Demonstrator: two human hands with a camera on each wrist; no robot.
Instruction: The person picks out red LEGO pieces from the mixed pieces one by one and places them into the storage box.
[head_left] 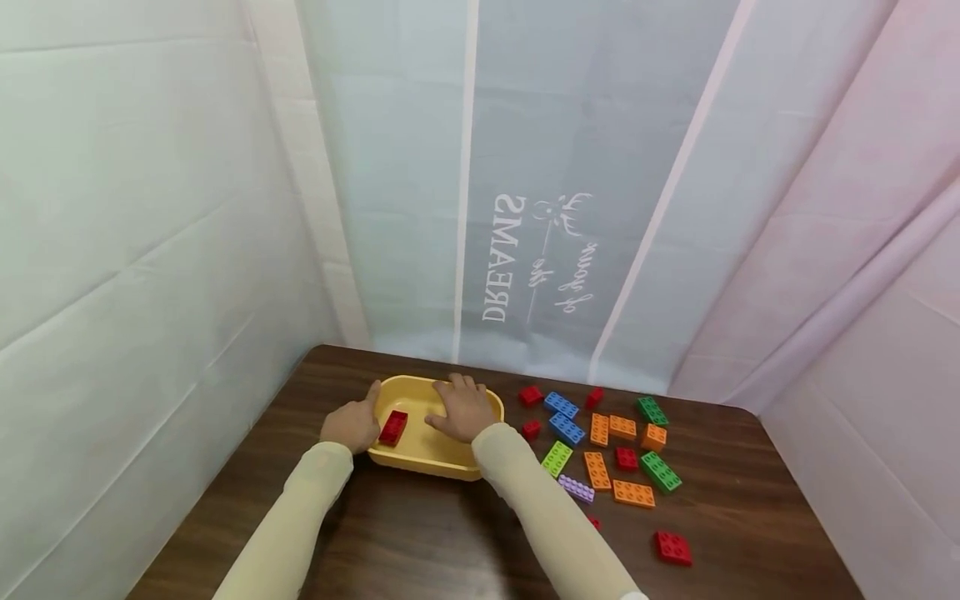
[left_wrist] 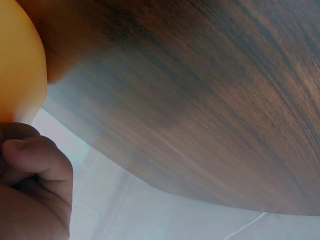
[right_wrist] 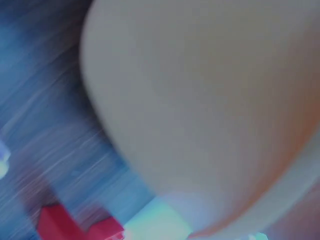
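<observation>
sleeves (head_left: 315, 483) closest; my left hand (head_left: 352, 425) grips tray (head_left: 423, 462), red brick (head_left: 393, 428) just rightward, long axis away; right hand (head_left: 463, 408), can't tell.

From your left wrist, you see your left hand (left_wrist: 37, 182) in the lower left corner, its fingers bent and a nail showing. They meet the lower end of the yellow tub (left_wrist: 20, 60), which runs out of view on the left; you cannot tell how far they wrap around it. Beside the tub, an orange tint (left_wrist: 56, 62) colours your dark wooden table (left_wrist: 185, 105), whose streaked grain slants across most of the view. Past its curved edge lies a pale surface (left_wrist: 195, 222) with a thin white line (left_wrist: 245, 226).
</observation>
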